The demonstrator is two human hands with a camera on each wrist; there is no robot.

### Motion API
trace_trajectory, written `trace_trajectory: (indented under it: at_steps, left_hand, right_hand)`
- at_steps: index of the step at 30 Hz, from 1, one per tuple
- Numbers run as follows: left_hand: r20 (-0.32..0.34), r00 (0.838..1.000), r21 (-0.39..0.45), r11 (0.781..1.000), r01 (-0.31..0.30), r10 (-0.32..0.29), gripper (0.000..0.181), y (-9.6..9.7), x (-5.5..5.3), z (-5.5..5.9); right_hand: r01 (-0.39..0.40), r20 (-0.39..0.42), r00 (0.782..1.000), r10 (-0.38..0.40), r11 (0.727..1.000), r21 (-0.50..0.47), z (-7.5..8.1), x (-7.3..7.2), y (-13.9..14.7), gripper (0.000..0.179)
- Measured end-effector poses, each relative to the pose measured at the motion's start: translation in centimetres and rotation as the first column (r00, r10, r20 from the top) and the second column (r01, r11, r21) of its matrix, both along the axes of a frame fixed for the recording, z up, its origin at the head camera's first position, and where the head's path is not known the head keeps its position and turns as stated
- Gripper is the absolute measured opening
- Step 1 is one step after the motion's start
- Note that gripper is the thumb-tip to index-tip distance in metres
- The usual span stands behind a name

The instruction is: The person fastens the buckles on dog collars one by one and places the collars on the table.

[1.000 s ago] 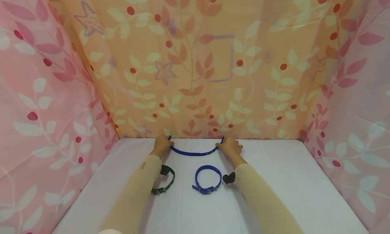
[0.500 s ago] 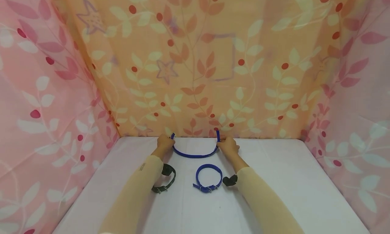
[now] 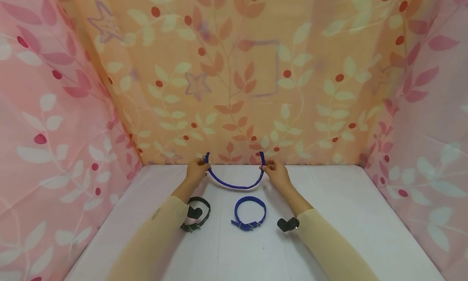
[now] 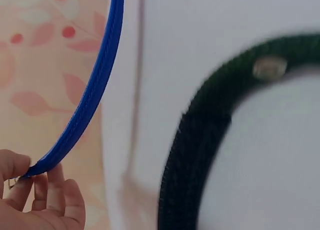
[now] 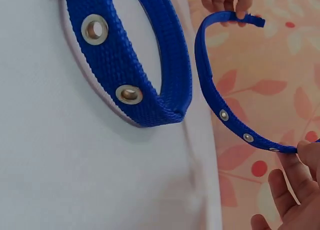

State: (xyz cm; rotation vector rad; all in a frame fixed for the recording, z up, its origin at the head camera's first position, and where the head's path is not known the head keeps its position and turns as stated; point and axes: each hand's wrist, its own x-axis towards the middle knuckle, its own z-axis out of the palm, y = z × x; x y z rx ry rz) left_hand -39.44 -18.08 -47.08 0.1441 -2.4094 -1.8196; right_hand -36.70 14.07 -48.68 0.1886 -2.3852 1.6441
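Note:
Both hands hold up an unbuckled blue collar [image 3: 237,187] near the back edge of the table, its middle hanging in a U. My left hand [image 3: 196,170] pinches the buckle end between thumb and fingers. The other end is pinched by my right hand [image 3: 279,175], and metal eyelets show along that part of the strap [image 5: 215,97] in the right wrist view. Closer to me lies a second blue collar [image 3: 250,198], buckled into a ring. Left of it, a dark green collar [image 3: 208,210], also buckled, lies partly behind the left wrist.
The collars lie on a white-covered table [image 3: 329,216]. An orange leaf-patterned curtain [image 3: 234,110] closes off the back, with a pink curtain [image 3: 73,142] on the left and another [image 3: 427,142] on the right. Black wrist cameras [image 3: 287,224] jut inward from the sleeves.
The held collar has risen, its ends now standing above the table's back edge. Both hands lifted slightly, and the collar's curve deepened as its ends came closer together. The lying collars stayed put.

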Motion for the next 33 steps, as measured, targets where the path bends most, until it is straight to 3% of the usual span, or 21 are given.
trace_trajectory:
  at_steps: [8,12,16,20,26,33]
  left_hand:
    - [-0.126,0.988,0.055,0.994,0.094,-0.087,0.034,0.2,3.3,3.2]
    - [-0.167,0.976,0.056,0.987,0.15,-0.139,0.031,0.5,4.5,4.2]
    - [-0.209,0.969,0.06,0.987,0.15,-0.135,0.034,0.7,5.9,4.9]
    - [-0.268,0.955,0.084,0.984,0.157,-0.129,0.036,0.8,8.2,5.9]
    - [-0.327,0.929,0.109,0.97,0.218,-0.172,0.031,1.2,12.1,7.8]
    - [-0.314,0.892,0.089,0.925,0.369,-0.325,0.035,1.6,16.0,10.0]
  right_hand:
    - [-0.014,-0.102,0.995,0.012,1.0,-0.012,2.4,2.6,1.0,0.025]
    - [-0.022,-0.146,0.989,0.019,1.0,-0.016,3.4,3.7,1.6,0.026]
    - [-0.039,-0.193,0.981,0.034,0.999,-0.025,4.4,5.4,2.1,0.026]
    - [-0.063,-0.206,0.977,0.05,0.996,-0.056,5.4,7.7,2.4,0.03]
    - [-0.079,-0.21,0.976,0.063,0.994,-0.071,7.5,11.4,2.8,0.028]
    - [-0.099,-0.247,0.965,0.084,0.994,-0.051,9.6,14.7,3.6,0.022]
